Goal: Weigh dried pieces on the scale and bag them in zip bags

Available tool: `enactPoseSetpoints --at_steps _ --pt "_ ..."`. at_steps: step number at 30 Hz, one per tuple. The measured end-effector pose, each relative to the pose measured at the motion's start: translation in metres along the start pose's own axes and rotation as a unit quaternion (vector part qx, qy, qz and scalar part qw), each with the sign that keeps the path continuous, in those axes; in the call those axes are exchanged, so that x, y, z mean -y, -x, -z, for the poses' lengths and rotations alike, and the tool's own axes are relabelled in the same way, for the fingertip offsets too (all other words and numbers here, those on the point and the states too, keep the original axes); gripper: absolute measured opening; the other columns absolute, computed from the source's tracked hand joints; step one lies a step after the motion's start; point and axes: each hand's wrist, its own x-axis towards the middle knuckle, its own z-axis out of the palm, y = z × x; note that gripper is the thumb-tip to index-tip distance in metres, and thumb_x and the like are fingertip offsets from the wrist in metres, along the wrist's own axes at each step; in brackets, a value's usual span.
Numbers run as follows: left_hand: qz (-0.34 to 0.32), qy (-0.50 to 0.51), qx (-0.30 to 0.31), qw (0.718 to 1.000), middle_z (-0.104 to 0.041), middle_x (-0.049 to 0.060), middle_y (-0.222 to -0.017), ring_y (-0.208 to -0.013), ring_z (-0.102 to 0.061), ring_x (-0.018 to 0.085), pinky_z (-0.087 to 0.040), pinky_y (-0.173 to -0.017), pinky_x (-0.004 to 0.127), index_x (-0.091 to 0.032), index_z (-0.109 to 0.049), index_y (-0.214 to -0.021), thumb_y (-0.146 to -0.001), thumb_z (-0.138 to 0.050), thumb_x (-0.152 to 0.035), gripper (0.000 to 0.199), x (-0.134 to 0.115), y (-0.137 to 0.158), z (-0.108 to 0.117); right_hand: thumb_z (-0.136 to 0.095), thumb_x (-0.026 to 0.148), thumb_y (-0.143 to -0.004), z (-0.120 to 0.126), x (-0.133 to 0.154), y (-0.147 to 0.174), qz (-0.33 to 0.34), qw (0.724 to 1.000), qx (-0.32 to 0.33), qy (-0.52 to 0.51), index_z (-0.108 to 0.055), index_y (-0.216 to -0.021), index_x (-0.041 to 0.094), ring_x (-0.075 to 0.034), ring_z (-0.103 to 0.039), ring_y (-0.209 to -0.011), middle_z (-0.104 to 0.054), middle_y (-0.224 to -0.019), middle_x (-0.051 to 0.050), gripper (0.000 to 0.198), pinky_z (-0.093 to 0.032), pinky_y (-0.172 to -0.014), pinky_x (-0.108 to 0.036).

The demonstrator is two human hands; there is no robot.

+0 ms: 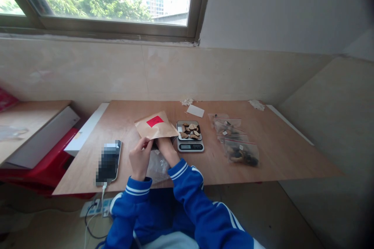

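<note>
My left hand (140, 157) pinches the near edge of a brown paper bag (165, 125) that carries a red label (155, 121). The fingers of my right hand (166, 149) reach into or under the bag's near end, where they are hidden; I cannot tell what they hold. Below the bag a clear plastic bag (159, 167) lies on the table. Just right of the paper bag stands a small kitchen scale (191, 148), its tray loaded with several dried, brownish slices (192, 128).
Several zip bags (242, 152) with dark dried pieces lie right of the scale. A white card (195, 111) and crumpled scraps (187, 102) are behind it. A phone (108, 163) with a charging cable (103, 192) rests at the left of the wooden table (280, 155).
</note>
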Motion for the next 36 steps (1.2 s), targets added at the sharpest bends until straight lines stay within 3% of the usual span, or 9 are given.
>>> enactPoseSetpoints --at_steps 3,6,9,13,16,22,27,31,36 --pt "0.001 -0.004 -0.005 1.000 -0.068 -0.002 -0.067 -0.065 -0.065 0.014 -0.040 -0.059 0.021 -0.021 -0.064 -0.071 -0.083 -0.059 -0.034 0.018 -0.004 -0.006 0.004 -0.047 0.008 -0.087 0.014 0.009 0.030 0.047 0.995 0.019 0.088 -0.064 -0.118 0.019 -0.027 -0.057 -0.116 -0.066 -0.119 -0.010 0.036 -0.041 -0.103 -0.038" --pt "0.005 -0.008 0.003 1.000 -0.067 -0.003 -0.066 -0.065 -0.065 0.014 -0.040 -0.060 0.022 -0.022 -0.064 -0.070 -0.082 -0.060 -0.035 0.017 -0.008 -0.013 0.009 -0.044 0.008 -0.090 0.031 0.015 0.062 0.083 0.993 0.010 0.078 -0.068 -0.107 0.021 -0.024 -0.063 -0.102 -0.070 -0.105 -0.007 0.032 -0.048 -0.093 -0.036" --pt "0.019 -0.023 -0.001 1.000 -0.067 -0.003 -0.068 -0.067 -0.065 0.015 -0.040 -0.060 0.023 -0.023 -0.064 -0.072 -0.082 -0.061 -0.037 0.017 -0.010 -0.020 0.011 -0.049 0.020 -0.093 0.047 0.022 0.082 0.102 0.992 -0.074 -0.032 -0.066 -0.106 0.024 -0.020 -0.064 -0.101 -0.070 -0.105 -0.005 0.022 -0.049 -0.093 -0.034" --pt "0.033 -0.008 -0.029 0.999 -0.069 -0.002 -0.074 -0.072 -0.066 0.017 -0.043 -0.064 0.025 -0.025 -0.066 -0.081 -0.081 -0.062 -0.041 0.017 -0.012 -0.027 0.006 -0.057 0.031 -0.090 0.067 0.014 0.085 0.030 0.957 -0.194 -0.213 -0.064 -0.102 0.021 -0.019 -0.066 -0.099 -0.070 -0.103 -0.006 0.017 -0.051 -0.091 -0.034" --pt "0.021 0.069 -0.039 0.997 -0.069 -0.001 -0.077 -0.072 -0.066 0.016 -0.048 -0.068 0.027 -0.024 -0.066 -0.084 -0.080 -0.063 -0.042 0.018 -0.015 -0.037 0.002 -0.062 0.035 -0.085 0.084 -0.009 0.075 -0.004 0.943 -0.233 -0.239 -0.065 -0.098 0.019 -0.021 -0.067 -0.097 -0.071 -0.101 -0.007 0.020 -0.052 -0.088 -0.035" --pt "-0.013 0.172 -0.066 0.983 -0.069 0.001 -0.085 -0.073 -0.064 0.014 -0.052 -0.068 0.026 -0.020 -0.067 -0.088 -0.079 -0.064 -0.039 0.021 -0.031 -0.075 0.011 -0.062 0.029 -0.085 0.120 -0.052 0.034 0.061 0.976 -0.208 0.003 -0.071 -0.087 0.021 -0.022 -0.061 -0.094 -0.070 -0.094 -0.006 0.011 -0.047 -0.084 -0.036" --pt "-0.020 0.215 -0.045 0.975 -0.068 0.005 -0.093 -0.088 -0.065 0.017 -0.051 -0.075 0.028 -0.018 -0.066 -0.092 -0.078 -0.065 -0.035 0.023 -0.026 -0.113 0.015 -0.055 0.011 -0.086 0.129 -0.069 0.004 0.098 0.973 -0.111 0.175 -0.072 -0.091 0.023 -0.022 -0.054 -0.091 -0.069 -0.091 -0.005 0.022 -0.043 -0.084 -0.035" --pt "0.005 0.256 -0.071 0.964 -0.067 0.006 -0.096 -0.093 -0.064 0.018 -0.050 -0.082 0.030 -0.016 -0.064 -0.096 -0.080 -0.063 -0.039 0.028 -0.008 -0.135 0.011 -0.052 0.007 -0.086 0.127 -0.082 -0.006 0.110 0.963 -0.042 0.244 -0.074 -0.091 0.024 -0.023 -0.051 -0.091 -0.068 -0.090 -0.005 0.028 -0.042 -0.082 -0.034" --pt "0.021 0.241 -0.094 0.966 -0.064 0.008 -0.105 -0.101 -0.061 0.019 -0.048 -0.089 0.033 -0.016 -0.059 -0.104 -0.084 -0.057 -0.044 0.035 0.010 -0.140 0.006 -0.051 0.006 -0.084 0.128 -0.092 -0.009 0.097 0.955 -0.014 0.281 -0.074 -0.089 0.025 -0.022 -0.051 -0.091 -0.069 -0.089 -0.004 0.030 -0.039 -0.082 -0.034"
